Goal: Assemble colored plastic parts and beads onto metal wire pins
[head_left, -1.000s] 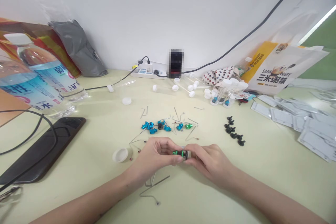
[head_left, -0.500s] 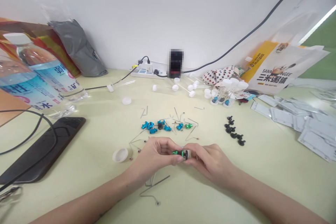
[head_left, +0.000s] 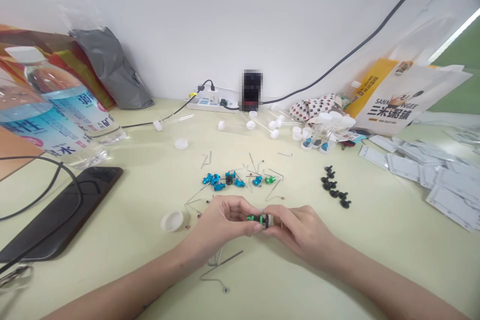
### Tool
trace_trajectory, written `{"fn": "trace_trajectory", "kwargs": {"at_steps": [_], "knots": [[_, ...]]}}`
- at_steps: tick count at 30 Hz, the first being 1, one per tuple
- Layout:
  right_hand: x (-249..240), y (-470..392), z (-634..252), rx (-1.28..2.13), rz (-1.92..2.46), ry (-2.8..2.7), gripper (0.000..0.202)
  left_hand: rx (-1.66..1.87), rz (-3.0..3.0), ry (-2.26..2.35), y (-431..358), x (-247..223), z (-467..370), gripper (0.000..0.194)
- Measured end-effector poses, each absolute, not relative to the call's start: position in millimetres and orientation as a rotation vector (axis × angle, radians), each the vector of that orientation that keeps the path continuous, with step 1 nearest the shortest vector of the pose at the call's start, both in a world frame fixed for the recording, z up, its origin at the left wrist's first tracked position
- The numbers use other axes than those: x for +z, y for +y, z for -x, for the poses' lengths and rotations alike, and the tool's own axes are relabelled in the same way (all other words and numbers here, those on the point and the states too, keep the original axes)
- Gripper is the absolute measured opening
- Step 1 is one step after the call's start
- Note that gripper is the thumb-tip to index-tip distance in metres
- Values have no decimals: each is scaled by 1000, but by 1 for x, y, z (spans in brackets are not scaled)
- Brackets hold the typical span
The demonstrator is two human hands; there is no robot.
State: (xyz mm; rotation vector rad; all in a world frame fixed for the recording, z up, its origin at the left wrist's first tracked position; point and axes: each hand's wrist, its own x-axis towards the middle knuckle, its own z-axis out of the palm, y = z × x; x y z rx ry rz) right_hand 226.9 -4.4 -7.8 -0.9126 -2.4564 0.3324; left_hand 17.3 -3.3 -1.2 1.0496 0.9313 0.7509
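My left hand (head_left: 232,217) is closed round a clear tube with a green and black part (head_left: 255,218) inside. The fingers of my right hand (head_left: 294,225) pinch the right end of the same tube, where a black disc and a whitish cap partly show. Both hands are close together over the near middle of the table. Beyond them lie several blue metal parts (head_left: 219,186), a green part (head_left: 269,180) and thin bent metal rods (head_left: 275,174). A white round cap (head_left: 172,221) rests left of my left hand.
Black screws (head_left: 333,193) lie to the right. White-capped tubes (head_left: 326,132), a power strip (head_left: 204,105) and a paper bag (head_left: 390,97) stand behind. At the left are bottles (head_left: 75,102) and a dark phone (head_left: 63,215). White cards (head_left: 453,195) lie far right.
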Motion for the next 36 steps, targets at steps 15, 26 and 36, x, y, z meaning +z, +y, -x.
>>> {"fn": "trace_trajectory", "kwargs": {"at_steps": [15,26,36], "knots": [[-10,-4,-228,307,900,-2467,23,752,-1043,934,-4,1,-18,18],[-11,-5,-228,304,906,-2453,20,760,-1063,947,-4,-1,-18,19],[-11,-4,-228,334,929,-2461,23,757,-1065,951,-4,0,-17,18]]}}
